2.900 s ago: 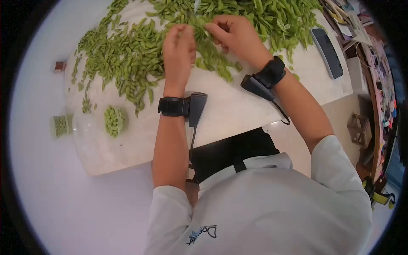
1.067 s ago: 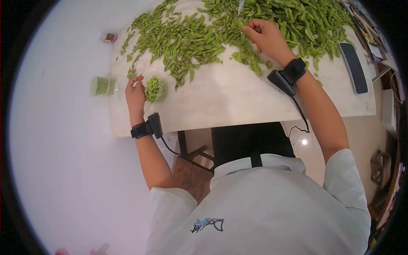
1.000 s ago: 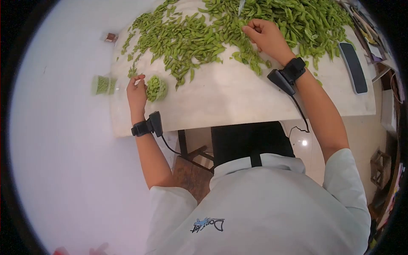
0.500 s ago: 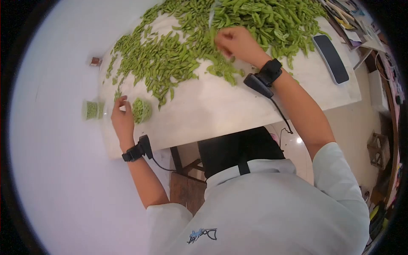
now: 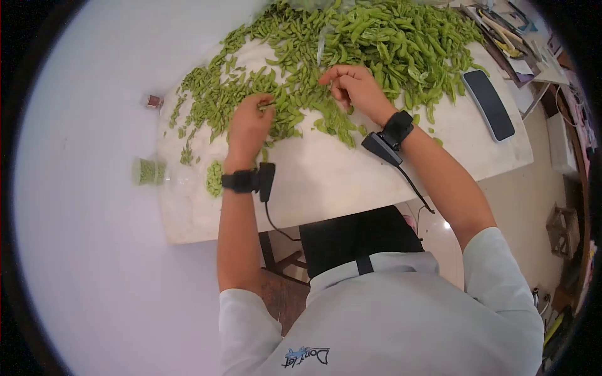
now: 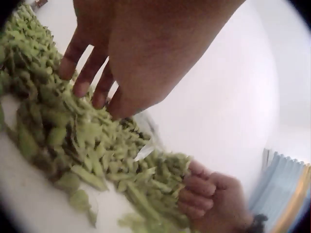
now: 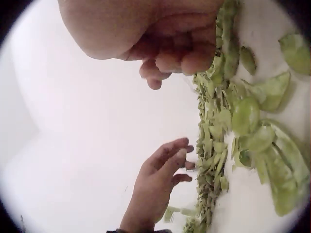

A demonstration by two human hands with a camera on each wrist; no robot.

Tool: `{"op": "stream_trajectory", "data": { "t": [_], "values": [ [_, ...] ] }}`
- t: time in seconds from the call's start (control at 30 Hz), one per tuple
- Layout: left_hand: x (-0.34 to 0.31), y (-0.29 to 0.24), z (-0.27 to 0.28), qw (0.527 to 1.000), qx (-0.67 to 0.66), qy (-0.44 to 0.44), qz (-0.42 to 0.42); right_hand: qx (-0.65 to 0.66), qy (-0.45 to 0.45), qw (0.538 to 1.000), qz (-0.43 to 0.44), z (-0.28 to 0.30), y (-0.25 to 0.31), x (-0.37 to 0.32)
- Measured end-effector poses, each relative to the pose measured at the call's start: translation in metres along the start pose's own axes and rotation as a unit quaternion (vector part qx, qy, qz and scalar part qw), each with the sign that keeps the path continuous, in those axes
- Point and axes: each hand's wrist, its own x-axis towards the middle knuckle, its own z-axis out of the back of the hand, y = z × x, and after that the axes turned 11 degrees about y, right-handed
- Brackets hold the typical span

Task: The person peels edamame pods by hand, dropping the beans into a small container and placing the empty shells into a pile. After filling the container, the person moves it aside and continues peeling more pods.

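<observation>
Green edamame pods point(image 5: 401, 44) cover the back of the pale tabletop point(image 5: 326, 182). My left hand point(image 5: 249, 128) is over the near edge of the pods. In the left wrist view its fingers hang loosely apart with nothing between them. Farther right, my right hand point(image 5: 359, 91) hovers beside the large heap, its index finger reaching left and the others loosely curled. Nothing shows in its grasp. Split empty pods point(image 7: 282, 165) lie below it in the right wrist view. A clear cup of shelled beans point(image 5: 214, 178) stands behind my left wrist, partly hidden.
At the table's left edge is another tub of green beans point(image 5: 149, 171). A phone point(image 5: 488, 105) lies on the right side. A clear plastic strip point(image 5: 323, 45) sticks up among the pods. Beyond the right edge stands a cluttered shelf point(image 5: 501, 37).
My left hand has gone from the pods to beside the bean cup, then back rightward to the pods. My right hand has stayed by the large heap, its fingers shifting.
</observation>
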Motion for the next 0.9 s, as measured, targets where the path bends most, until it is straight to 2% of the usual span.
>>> {"op": "stream_trajectory", "data": {
  "t": [0.13,0.17,0.27,0.3,0.37,0.4,0.47,0.53,0.6,0.67,0.73,0.83,0.9],
  "values": [
    [0.033,-0.006,-0.021,0.993,0.112,0.006,0.043,-0.049,-0.006,0.999,0.009,-0.001,0.004,-0.001],
    [0.039,-0.01,-0.024,0.981,0.124,0.073,0.126,-0.065,-0.012,0.998,0.014,0.0,0.004,-0.002],
    [0.042,-0.009,-0.027,0.988,0.082,0.068,0.116,-0.093,-0.011,0.995,0.041,0.0,-0.001,0.001],
    [0.041,-0.009,-0.026,0.992,0.072,0.049,0.092,-0.087,-0.015,0.996,0.016,-0.002,0.001,0.001],
    [0.037,-0.006,-0.022,0.998,0.051,0.012,0.042,-0.132,-0.022,0.99,0.042,-0.005,-0.008,0.006],
    [0.037,-0.012,-0.02,0.999,-0.033,0.011,0.028,-0.158,-0.029,0.986,0.054,-0.003,-0.011,0.007],
    [0.033,-0.031,-0.017,0.978,-0.206,0.014,0.004,-0.118,-0.012,0.992,0.033,-0.004,-0.002,-0.001],
    [0.03,-0.047,-0.022,0.95,-0.31,0.033,-0.008,-0.059,0.001,0.998,0.017,-0.008,0.004,-0.005],
    [0.029,-0.058,-0.029,0.916,-0.397,0.049,-0.013,-0.071,0.038,0.997,0.005,-0.002,0.001,-0.002],
    [0.035,-0.056,-0.039,0.9,-0.435,0.03,0.012,-0.051,0.065,0.996,-0.032,0.004,-0.001,0.002],
    [0.039,-0.053,-0.05,0.875,-0.483,0.004,0.031,-0.002,0.037,0.999,-0.001,0.004,-0.001,0.005],
    [0.044,-0.05,-0.06,0.86,-0.509,0.029,0.011,0.039,0.01,0.998,0.053,0.008,0.006,-0.002],
    [0.045,-0.049,-0.062,0.848,-0.529,0.037,0.001,0.057,0.017,0.997,0.039,0.007,0.011,-0.005]
  ]
}}
